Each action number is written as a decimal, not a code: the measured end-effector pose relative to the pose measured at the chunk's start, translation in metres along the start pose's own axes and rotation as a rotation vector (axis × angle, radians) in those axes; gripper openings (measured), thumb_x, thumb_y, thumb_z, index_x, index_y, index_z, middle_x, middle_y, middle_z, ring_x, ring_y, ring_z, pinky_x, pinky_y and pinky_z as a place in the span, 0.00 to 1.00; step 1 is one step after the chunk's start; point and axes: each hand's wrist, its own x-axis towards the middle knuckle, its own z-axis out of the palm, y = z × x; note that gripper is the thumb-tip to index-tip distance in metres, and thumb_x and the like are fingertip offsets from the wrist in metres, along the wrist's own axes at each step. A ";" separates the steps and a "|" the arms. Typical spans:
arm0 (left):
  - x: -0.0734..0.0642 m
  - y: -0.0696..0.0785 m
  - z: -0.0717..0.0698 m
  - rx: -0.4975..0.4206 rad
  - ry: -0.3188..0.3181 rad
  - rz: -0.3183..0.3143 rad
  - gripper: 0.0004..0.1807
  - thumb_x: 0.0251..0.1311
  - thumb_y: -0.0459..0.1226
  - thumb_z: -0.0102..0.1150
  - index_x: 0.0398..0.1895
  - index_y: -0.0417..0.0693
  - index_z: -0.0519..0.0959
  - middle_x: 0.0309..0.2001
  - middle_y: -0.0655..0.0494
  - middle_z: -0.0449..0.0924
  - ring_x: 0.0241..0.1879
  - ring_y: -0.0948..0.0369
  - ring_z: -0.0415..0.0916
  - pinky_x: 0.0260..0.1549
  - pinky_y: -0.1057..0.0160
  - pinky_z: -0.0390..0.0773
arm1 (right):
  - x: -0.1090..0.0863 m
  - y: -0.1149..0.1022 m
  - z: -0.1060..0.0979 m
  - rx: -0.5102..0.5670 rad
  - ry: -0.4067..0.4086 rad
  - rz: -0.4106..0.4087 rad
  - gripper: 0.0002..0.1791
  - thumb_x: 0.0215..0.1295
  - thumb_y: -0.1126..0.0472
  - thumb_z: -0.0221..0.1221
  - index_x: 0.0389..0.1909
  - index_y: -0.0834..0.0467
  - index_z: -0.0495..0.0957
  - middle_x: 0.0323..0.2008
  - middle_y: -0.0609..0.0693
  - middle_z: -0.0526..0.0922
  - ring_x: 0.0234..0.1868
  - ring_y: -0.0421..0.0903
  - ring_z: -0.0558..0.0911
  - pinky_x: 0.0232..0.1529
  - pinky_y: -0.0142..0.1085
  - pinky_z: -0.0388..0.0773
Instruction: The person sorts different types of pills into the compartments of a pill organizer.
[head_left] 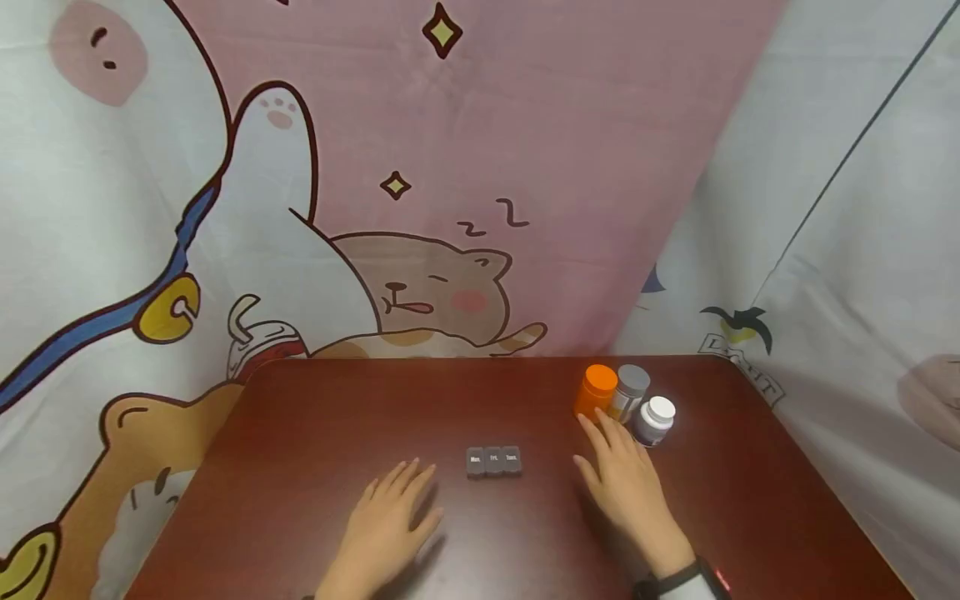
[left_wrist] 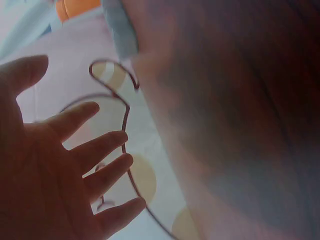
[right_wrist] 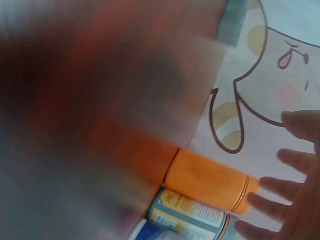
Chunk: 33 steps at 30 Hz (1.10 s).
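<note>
My right hand [head_left: 618, 475] is over the right side of the table, fingers spread, its fingertips right at the orange bottle [head_left: 597, 390] in the head view. Beside that bottle stand a grey-capped bottle [head_left: 630, 390] with a printed label [right_wrist: 187, 212] and a smaller white-capped bottle [head_left: 656, 419]. Fingers apart and holding nothing, my left hand [head_left: 386, 521] hovers low at the front left. Between the two hands lies a small grey pill organizer [head_left: 493, 461] with three lettered lids. It also shows at the top of the left wrist view as a grey block [left_wrist: 120, 30].
The dark reddish-brown table [head_left: 360, 408] has its far edge against a pink and white cartoon curtain [head_left: 570, 150]. More pale curtain [head_left: 847, 275] hangs along the right side. The three bottles cluster near the back right corner.
</note>
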 end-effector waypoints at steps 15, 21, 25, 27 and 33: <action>-0.001 0.021 0.015 -0.161 -0.022 -0.033 0.32 0.60 0.55 0.55 0.62 0.47 0.71 0.62 0.47 0.71 0.62 0.45 0.66 0.58 0.41 0.62 | 0.098 0.052 0.002 -0.166 -0.166 -0.200 0.29 0.56 0.52 0.65 0.57 0.60 0.74 0.54 0.60 0.76 0.52 0.59 0.75 0.53 0.54 0.68; -0.008 0.024 0.016 -0.170 0.006 -0.021 0.28 0.61 0.53 0.55 0.60 0.47 0.72 0.59 0.49 0.74 0.60 0.47 0.68 0.58 0.45 0.64 | 0.104 0.058 -0.007 -0.106 -0.204 -0.237 0.26 0.51 0.58 0.67 0.52 0.62 0.76 0.46 0.58 0.78 0.45 0.59 0.78 0.46 0.52 0.74; -0.012 0.026 0.013 -0.201 0.028 -0.029 0.25 0.62 0.51 0.55 0.58 0.49 0.74 0.56 0.52 0.76 0.57 0.50 0.71 0.55 0.46 0.67 | 0.098 0.051 -0.013 -0.039 -0.244 -0.194 0.26 0.50 0.56 0.68 0.51 0.59 0.77 0.46 0.56 0.78 0.45 0.56 0.77 0.44 0.50 0.75; -0.013 0.027 0.011 -0.226 0.032 -0.038 0.23 0.62 0.51 0.55 0.57 0.51 0.75 0.54 0.54 0.77 0.55 0.51 0.73 0.53 0.47 0.69 | 0.092 0.044 -0.017 0.004 -0.251 -0.189 0.26 0.50 0.55 0.69 0.51 0.57 0.78 0.46 0.54 0.78 0.45 0.55 0.77 0.45 0.49 0.76; -0.015 0.030 0.011 -0.277 -0.013 -0.038 0.20 0.63 0.50 0.55 0.54 0.54 0.77 0.51 0.58 0.79 0.51 0.53 0.75 0.49 0.47 0.72 | 0.062 0.015 -0.024 0.089 -0.177 -0.319 0.26 0.46 0.56 0.70 0.49 0.56 0.80 0.42 0.51 0.78 0.43 0.50 0.77 0.44 0.43 0.77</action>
